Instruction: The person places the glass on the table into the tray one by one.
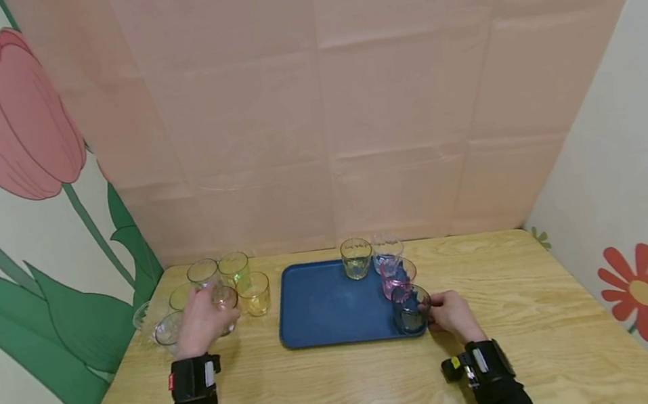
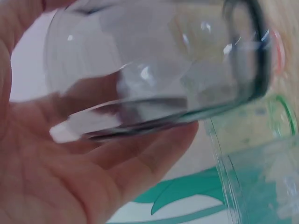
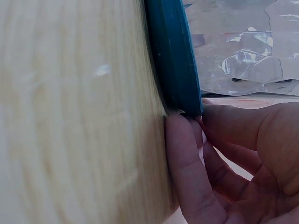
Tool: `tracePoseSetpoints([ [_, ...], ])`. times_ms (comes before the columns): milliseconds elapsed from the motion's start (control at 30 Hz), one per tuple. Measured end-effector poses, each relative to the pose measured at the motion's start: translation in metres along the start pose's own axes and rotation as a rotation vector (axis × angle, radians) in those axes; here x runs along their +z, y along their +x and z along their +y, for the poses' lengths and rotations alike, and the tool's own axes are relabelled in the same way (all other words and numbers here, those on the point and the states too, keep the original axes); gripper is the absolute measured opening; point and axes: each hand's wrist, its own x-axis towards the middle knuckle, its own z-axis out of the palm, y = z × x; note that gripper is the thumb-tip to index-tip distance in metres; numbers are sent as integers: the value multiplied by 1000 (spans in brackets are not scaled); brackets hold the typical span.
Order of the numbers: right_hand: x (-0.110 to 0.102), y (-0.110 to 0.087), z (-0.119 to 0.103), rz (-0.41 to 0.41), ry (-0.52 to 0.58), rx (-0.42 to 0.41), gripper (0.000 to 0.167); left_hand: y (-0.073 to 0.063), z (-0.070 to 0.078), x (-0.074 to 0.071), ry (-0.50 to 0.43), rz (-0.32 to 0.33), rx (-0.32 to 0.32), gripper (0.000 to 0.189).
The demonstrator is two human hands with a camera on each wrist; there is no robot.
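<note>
In the head view, my left hand (image 1: 201, 319) is among a group of glasses on the left side of the table. It grips a clear glass (image 2: 149, 70), thumb and fingers around its side. My right hand (image 1: 454, 314) pinches the near right corner of a blue tray (image 1: 331, 303); in the right wrist view the thumb and a finger meet at the tray's edge. Along the tray's right part stand a dark grey glass (image 1: 411, 317), a pink glass (image 1: 398, 281), a clear glass (image 1: 387, 248) and a yellow glass (image 1: 357, 262).
Around my left hand stand an amber glass (image 1: 255, 296), a green glass (image 1: 234, 268) and several others, some partly hidden by the hand. A pinkish sheet (image 1: 318, 107) hangs behind the wooden table (image 1: 300, 396). Painted walls rise on both sides.
</note>
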Motion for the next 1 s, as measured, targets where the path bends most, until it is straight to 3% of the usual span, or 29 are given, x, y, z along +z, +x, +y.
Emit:
tracePoseSetpoints([
  [333, 1, 1, 1, -1, -1, 13, 22, 5, 13, 22, -92, 252, 103, 76],
  [567, 1, 1, 0, 3, -3, 10, 24, 9, 26, 39, -168, 381, 152, 81],
  [800, 1, 2, 1, -1, 3, 24, 24, 5, 33, 49, -292, 397, 97, 84],
  [1000, 1, 2, 1, 0, -2, 31, 25, 5, 38, 55, -340, 428, 107, 78],
])
